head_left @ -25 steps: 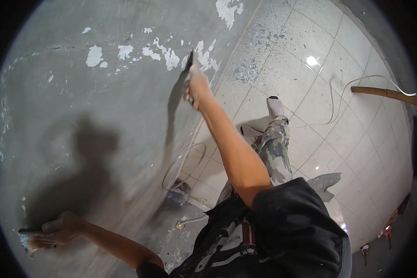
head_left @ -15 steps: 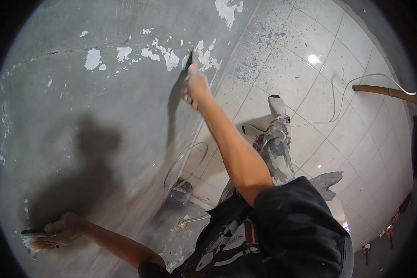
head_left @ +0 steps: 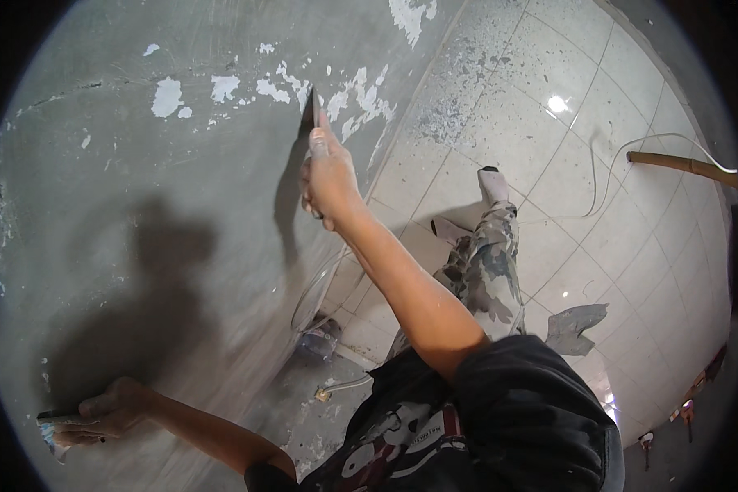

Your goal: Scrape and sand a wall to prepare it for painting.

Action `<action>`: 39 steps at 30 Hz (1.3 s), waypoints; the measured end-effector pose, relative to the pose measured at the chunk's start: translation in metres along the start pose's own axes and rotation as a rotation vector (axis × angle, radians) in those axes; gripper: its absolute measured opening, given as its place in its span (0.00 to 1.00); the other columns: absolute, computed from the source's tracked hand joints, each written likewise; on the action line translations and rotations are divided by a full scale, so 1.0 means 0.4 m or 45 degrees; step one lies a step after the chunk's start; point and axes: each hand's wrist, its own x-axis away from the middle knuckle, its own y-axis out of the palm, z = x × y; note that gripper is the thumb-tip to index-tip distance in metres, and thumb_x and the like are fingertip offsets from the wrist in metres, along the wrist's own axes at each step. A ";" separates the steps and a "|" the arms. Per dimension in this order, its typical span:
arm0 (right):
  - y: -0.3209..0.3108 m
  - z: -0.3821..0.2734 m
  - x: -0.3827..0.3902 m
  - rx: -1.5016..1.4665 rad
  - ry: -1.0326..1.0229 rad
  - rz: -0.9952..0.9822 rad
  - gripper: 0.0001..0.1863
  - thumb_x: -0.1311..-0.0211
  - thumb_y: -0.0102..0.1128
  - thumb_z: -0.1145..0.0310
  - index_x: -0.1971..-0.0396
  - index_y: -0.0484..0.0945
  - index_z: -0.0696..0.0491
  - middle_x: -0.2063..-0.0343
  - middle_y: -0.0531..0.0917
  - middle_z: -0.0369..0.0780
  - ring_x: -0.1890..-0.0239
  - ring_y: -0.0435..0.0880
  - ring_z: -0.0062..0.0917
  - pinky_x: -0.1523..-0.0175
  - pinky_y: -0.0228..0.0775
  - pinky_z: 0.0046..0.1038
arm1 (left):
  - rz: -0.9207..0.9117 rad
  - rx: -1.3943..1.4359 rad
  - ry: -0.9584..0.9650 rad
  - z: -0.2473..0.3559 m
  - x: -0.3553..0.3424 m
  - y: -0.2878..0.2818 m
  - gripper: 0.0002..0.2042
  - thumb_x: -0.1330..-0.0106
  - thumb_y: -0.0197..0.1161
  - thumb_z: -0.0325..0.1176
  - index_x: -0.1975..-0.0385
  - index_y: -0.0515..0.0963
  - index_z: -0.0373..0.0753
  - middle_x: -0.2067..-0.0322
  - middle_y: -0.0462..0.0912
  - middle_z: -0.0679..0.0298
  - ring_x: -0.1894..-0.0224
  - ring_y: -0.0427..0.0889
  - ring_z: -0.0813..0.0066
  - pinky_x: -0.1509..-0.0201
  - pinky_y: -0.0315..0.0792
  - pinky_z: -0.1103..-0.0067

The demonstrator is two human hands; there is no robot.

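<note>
My right hand (head_left: pixel 329 176) is closed round a dark, flat-bladed scraper (head_left: pixel 314 107), its blade at a band of white flaked patches on the grey wall (head_left: pixel 90 189). At the lower left, my left hand (head_left: pixel 116 408) is shut on a flat dark-edged tool (head_left: pixel 57 419) with a blue and white part, held against the wall; its exact kind is hard to make out. My shadow falls on the wall between the two hands.
The tiled floor (head_left: pixel 615 246) runs along the wall, strewn with flakes near the top. A bamboo pole (head_left: pixel 680 164), white cables (head_left: pixel 598 197), a crumpled grey scrap (head_left: pixel 574 328) and a plastic-wrapped item (head_left: pixel 320 336) lie around my legs and feet. Small tools (head_left: pixel 687 414) are at the lower right.
My right hand has moved left and down toward me, shifting the scraper blade leftward along the flaked patches. My left hand stays at the lower left with its tool.
</note>
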 end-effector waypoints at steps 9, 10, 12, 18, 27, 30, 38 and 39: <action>-0.097 0.021 -0.136 -0.091 0.202 -0.021 0.24 0.26 0.43 0.44 0.54 0.72 0.53 0.87 0.67 0.35 0.90 0.64 0.20 0.86 0.57 0.27 | 0.058 0.033 0.015 0.012 -0.005 0.010 0.24 0.20 0.36 0.40 0.40 0.67 0.24 0.42 0.74 0.42 0.37 0.71 0.41 0.35 0.65 0.52; -0.070 0.020 -0.090 -0.116 0.165 -0.049 0.24 0.25 0.42 0.45 0.52 0.72 0.52 0.87 0.66 0.34 0.90 0.64 0.20 0.86 0.57 0.27 | 0.049 0.052 -0.011 0.006 -0.004 0.010 0.23 0.20 0.37 0.40 0.42 0.67 0.23 0.44 0.75 0.41 0.38 0.71 0.38 0.37 0.65 0.50; -0.050 -0.012 -0.051 0.047 0.039 -0.038 0.24 0.24 0.41 0.46 0.43 0.71 0.49 0.86 0.64 0.33 0.89 0.64 0.20 0.86 0.59 0.26 | 0.005 0.044 -0.072 0.003 0.002 0.008 0.24 0.20 0.36 0.40 0.42 0.67 0.23 0.43 0.74 0.40 0.38 0.71 0.38 0.36 0.64 0.50; -0.134 0.018 -0.193 -0.061 0.167 0.025 0.29 0.24 0.37 0.47 0.29 0.62 0.43 0.79 0.72 0.38 0.87 0.68 0.21 0.85 0.60 0.26 | -0.007 0.039 -0.048 0.035 -0.011 0.003 0.25 0.20 0.34 0.41 0.40 0.66 0.22 0.39 0.71 0.39 0.34 0.68 0.39 0.34 0.62 0.51; -0.171 -0.004 -0.286 -0.341 0.285 0.022 0.30 0.22 0.35 0.51 0.25 0.52 0.39 0.83 0.69 0.35 0.90 0.66 0.20 0.86 0.59 0.26 | -0.012 0.170 -0.132 0.025 0.008 0.018 0.27 0.20 0.35 0.43 0.40 0.69 0.23 0.36 0.68 0.39 0.31 0.65 0.41 0.32 0.61 0.51; -0.049 -0.058 -0.038 0.202 0.016 -0.086 0.29 0.23 0.35 0.50 0.25 0.54 0.39 0.83 0.71 0.35 0.89 0.68 0.20 0.86 0.61 0.26 | 0.007 0.040 -0.057 -0.011 0.005 0.009 0.25 0.20 0.36 0.42 0.40 0.69 0.24 0.39 0.71 0.41 0.35 0.69 0.43 0.37 0.67 0.56; -0.133 -0.020 -0.206 -0.118 0.105 0.025 0.26 0.23 0.35 0.50 0.33 0.66 0.44 0.85 0.68 0.34 0.88 0.66 0.18 0.86 0.59 0.26 | 0.086 0.118 -0.015 0.023 -0.002 0.015 0.25 0.20 0.37 0.42 0.41 0.70 0.25 0.39 0.72 0.41 0.34 0.69 0.41 0.33 0.63 0.53; -0.104 -0.028 -0.140 0.023 0.053 -0.013 0.26 0.23 0.35 0.50 0.30 0.63 0.42 0.85 0.67 0.33 0.88 0.66 0.17 0.86 0.59 0.25 | 0.058 0.106 -0.040 0.009 0.002 0.005 0.25 0.20 0.36 0.42 0.40 0.70 0.25 0.39 0.72 0.41 0.34 0.68 0.41 0.33 0.63 0.53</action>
